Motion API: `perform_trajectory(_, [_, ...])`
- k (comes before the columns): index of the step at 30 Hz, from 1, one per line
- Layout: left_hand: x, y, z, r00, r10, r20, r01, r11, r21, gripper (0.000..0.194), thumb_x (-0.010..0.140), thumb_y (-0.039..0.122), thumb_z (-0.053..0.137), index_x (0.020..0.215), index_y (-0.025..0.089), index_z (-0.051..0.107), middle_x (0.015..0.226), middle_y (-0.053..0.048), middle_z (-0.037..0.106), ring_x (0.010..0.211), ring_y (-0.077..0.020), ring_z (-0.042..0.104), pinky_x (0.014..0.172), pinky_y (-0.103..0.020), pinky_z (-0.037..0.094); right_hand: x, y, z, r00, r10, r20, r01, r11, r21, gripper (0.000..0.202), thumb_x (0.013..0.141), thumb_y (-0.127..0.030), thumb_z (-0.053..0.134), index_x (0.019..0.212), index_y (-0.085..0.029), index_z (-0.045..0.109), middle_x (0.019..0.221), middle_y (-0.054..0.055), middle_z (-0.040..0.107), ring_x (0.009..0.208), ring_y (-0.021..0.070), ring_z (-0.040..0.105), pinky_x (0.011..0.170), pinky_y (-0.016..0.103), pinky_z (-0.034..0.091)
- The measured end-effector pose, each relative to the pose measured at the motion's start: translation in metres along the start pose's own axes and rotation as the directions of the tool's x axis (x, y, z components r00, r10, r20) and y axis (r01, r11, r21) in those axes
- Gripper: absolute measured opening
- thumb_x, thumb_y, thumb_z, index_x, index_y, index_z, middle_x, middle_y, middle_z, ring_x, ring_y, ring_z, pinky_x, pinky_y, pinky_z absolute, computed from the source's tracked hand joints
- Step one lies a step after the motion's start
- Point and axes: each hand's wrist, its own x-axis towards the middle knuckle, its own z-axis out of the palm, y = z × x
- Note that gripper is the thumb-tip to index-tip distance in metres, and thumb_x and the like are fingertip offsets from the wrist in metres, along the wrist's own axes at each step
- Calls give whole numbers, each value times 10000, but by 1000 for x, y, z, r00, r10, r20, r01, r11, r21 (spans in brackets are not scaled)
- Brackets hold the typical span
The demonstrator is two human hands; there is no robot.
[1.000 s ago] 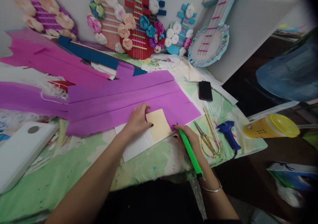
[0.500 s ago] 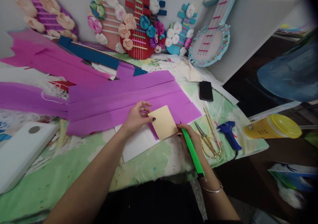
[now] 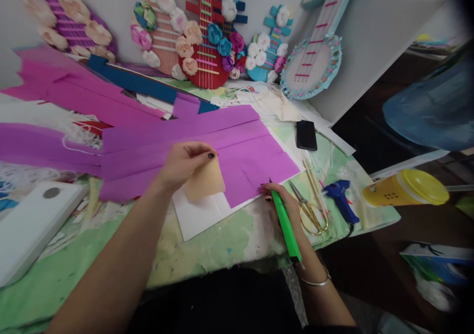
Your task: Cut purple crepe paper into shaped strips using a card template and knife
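Purple crepe paper sprawls across the green-covered table, a white board under its near edge, the left hand pinching a cream card just above that board, the right hand closed around a green cutter, gold scissors just beside.

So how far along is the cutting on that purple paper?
Done: the purple crepe sheet shows a straight lower edge. In hand: the left hand holds the cream card template lifted, and the right hand rests the green cutter at that edge. Left: long purple strips lie whole.
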Motion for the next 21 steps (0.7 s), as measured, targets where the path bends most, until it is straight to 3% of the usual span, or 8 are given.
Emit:
perform_trajectory(3, [9, 14, 17, 936, 80, 343, -201, 921, 334, 103, 730, 129, 684, 734, 205, 752, 748, 6, 731, 719, -142, 633, 667, -233, 443, 0, -2, -1, 1000, 11, 11, -12, 1000, 25, 265, 851, -162, 533, 1088, -243, 619, 1007, 31, 708, 939, 191, 684, 868, 334, 545])
perform_trajectory(6, [20, 12, 48, 742, 103, 662, -493, 753, 435, 168, 784, 103, 618, 763, 207, 748, 779, 3, 744, 756, -148, 621, 721, -258, 421, 1, -4, -1, 1000, 10, 13, -10, 999, 36, 258, 847, -154, 531, 1075, -240, 615, 993, 30, 711, 925, 191, 689, 855, 331, 549])
perform_trajectory(9, [22, -2, 77, 563, 43, 825, -707, 543, 454, 223, 791, 61, 608, 712, 224, 738, 729, 3, 731, 820, -180, 579, 801, -323, 372, 2, -3, -1, 1000, 5, -14, -4, 998, 60, 259, 841, -142, 521, 1066, -235, 612, 962, 24, 714, 893, 185, 697, 842, 326, 550])
perform_trajectory(11, [18, -12, 86, 513, 34, 858, -769, 463, 442, 228, 794, 70, 627, 664, 231, 724, 731, -7, 723, 911, -216, 568, 861, -377, 345, 3, -2, -1, 999, 16, -39, -13, 998, 61, 273, 834, -130, 509, 1064, -233, 614, 942, 18, 719, 876, 182, 701, 826, 317, 552])
perform_trajectory(13, [10, -19, 85, 528, 87, 845, -777, 450, 440, 177, 817, 120, 636, 724, 236, 731, 865, -33, 732, 995, -241, 565, 894, -408, 349, 3, -1, -1, 998, 34, -47, -32, 998, 51, 280, 826, -129, 507, 1061, -230, 622, 939, 18, 723, 870, 183, 702, 824, 317, 552])
perform_trajectory(14, [6, -22, 81, 564, 127, 816, -765, 451, 459, 146, 834, 149, 627, 785, 234, 736, 957, -54, 726, 1023, -249, 565, 896, -413, 365, 3, -1, -1, 998, 46, -39, -44, 998, 49, 279, 825, -132, 510, 1061, -228, 626, 946, 20, 724, 870, 184, 702, 828, 318, 552])
perform_trajectory(18, [-14, -33, 50, 804, 227, 550, -592, 401, 699, 274, 879, 267, 549, 1112, 179, 665, 1162, -143, 646, 1103, -292, 551, 936, -456, 415, 3, -4, -2, 997, 79, 11, -80, 995, 66, 299, 827, -121, 504, 1079, -229, 624, 966, 28, 721, 879, 182, 700, 837, 316, 555])
perform_trajectory(21, [-30, -40, 34, 917, 165, 363, -398, 364, 842, 709, 782, 521, 635, 1336, 104, 492, 1376, -219, 490, 1285, -386, 412, 1040, -544, 342, 4, -6, -2, 997, 75, 2, -75, 996, 49, 296, 828, -121, 502, 1069, -237, 627, 947, 25, 715, 870, 182, 699, 834, 313, 557])
